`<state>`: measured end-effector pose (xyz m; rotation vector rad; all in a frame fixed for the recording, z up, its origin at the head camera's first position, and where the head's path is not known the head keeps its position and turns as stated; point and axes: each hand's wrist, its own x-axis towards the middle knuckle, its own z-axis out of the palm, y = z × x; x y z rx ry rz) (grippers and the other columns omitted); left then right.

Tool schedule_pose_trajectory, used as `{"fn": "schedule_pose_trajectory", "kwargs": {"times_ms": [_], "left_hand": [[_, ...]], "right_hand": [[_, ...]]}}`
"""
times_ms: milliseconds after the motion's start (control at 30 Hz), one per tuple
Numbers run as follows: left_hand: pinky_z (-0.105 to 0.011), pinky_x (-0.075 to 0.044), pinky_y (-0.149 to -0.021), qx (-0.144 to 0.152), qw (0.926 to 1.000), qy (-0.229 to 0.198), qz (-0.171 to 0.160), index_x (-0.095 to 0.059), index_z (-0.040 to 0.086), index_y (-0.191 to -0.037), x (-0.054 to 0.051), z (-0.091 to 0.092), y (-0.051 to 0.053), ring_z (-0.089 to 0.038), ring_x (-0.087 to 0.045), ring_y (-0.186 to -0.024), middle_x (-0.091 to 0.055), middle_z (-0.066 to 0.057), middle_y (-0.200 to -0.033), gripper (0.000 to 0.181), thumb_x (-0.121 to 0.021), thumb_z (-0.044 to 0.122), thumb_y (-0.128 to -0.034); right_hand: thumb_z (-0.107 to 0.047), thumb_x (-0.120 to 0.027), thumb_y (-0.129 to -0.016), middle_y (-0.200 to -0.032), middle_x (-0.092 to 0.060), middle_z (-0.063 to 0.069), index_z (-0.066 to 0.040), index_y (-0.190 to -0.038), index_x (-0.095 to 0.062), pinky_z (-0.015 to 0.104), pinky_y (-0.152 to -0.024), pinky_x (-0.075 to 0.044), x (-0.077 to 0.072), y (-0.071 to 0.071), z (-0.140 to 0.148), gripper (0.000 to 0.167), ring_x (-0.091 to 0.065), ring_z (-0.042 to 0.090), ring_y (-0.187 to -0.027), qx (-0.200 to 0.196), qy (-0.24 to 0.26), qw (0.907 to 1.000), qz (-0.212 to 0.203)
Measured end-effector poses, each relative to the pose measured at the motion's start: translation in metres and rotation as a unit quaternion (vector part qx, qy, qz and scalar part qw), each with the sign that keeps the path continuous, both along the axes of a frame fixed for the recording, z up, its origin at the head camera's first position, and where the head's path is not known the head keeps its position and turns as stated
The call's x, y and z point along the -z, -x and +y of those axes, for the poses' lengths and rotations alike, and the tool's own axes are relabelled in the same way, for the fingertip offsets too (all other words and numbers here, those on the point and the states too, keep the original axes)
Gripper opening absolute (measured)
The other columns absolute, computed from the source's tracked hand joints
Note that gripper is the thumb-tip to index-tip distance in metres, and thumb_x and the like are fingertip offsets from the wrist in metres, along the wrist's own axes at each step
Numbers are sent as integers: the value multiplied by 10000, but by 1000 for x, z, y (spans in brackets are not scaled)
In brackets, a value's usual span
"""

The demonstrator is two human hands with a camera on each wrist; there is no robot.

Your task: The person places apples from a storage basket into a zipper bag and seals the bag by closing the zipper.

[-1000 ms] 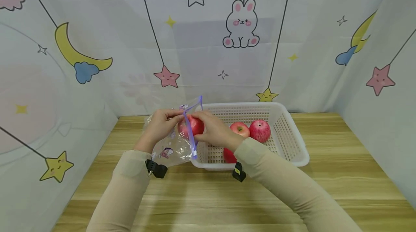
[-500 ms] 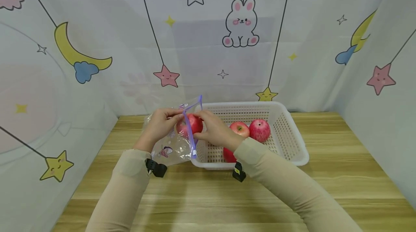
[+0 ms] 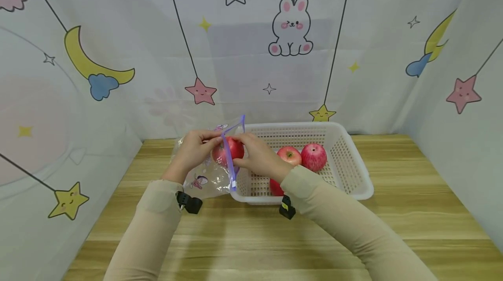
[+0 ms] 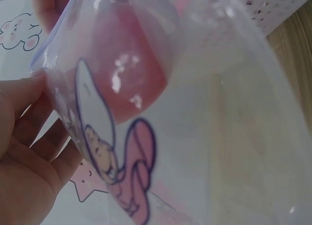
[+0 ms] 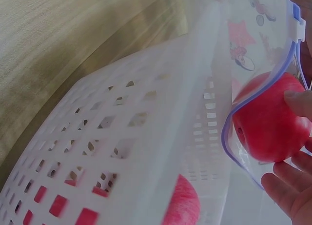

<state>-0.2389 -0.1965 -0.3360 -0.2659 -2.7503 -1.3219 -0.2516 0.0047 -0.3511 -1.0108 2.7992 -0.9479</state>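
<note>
A clear zip bag (image 3: 210,185) with a purple zip edge and cartoon prints hangs at the basket's left end. My left hand (image 3: 194,152) pinches its rim between thumb and fingers, so the mouth gapes to the right. At that mouth my right hand (image 3: 261,156) holds a red apple (image 5: 273,122) between thumb and fingers. Most of the apple is behind the clear film, as the left wrist view shows, with the right fingertips at the opening. A white slider (image 5: 296,30) sits on the zip.
A white perforated plastic basket (image 3: 353,158) stands at the back of the wooden table (image 3: 251,241). Inside it are a pinkish apple (image 3: 289,154), a darker red apple (image 3: 314,157) and another red apple (image 3: 276,188), partly hidden by the right wrist. A printed cloth (image 3: 165,67) hangs behind.
The apple and my right hand have shifted slightly left, taking the apple a little deeper into the bag. My left hand keeps its pinch on the rim.
</note>
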Motion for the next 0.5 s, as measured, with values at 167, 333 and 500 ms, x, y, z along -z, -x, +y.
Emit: {"fn": "schedule_pose_trajectory", "kwargs": {"times_ms": [167,333,500], "left_hand": [[-388,-551,-842,-25,10000,32,33,-676,53,-1159,-2,0,-1,-284,-625,-1040,-653,-150,-1187,280,-584,212,-947],[-385,-550,-844,-34,10000,48,8,-675,57,-1163,-2,-1,-1,-280,-621,-1040,-652,-149,-1188,285,-581,221,-949],[-383,-547,-853,-3,10000,9,-77,-668,74,-1181,-2,-1,-2,-277,-617,-1066,-640,-138,-1214,297,-572,239,-954]], "right_hand": [[-244,-696,-864,-1355,-501,70,-114,-1392,-443,349,-980,-471,-1,-1,0,600,-509,216,-1203,-2,13,10000,53],[-245,-679,-879,-1350,-505,77,-100,-1384,-451,352,-991,-463,-1,-1,-1,573,-511,220,-1205,3,-32,9999,98],[-237,-670,-887,-1352,-507,86,-93,-1386,-452,354,-985,-467,-2,-1,-3,564,-517,228,-1205,15,-44,10000,50]]}}
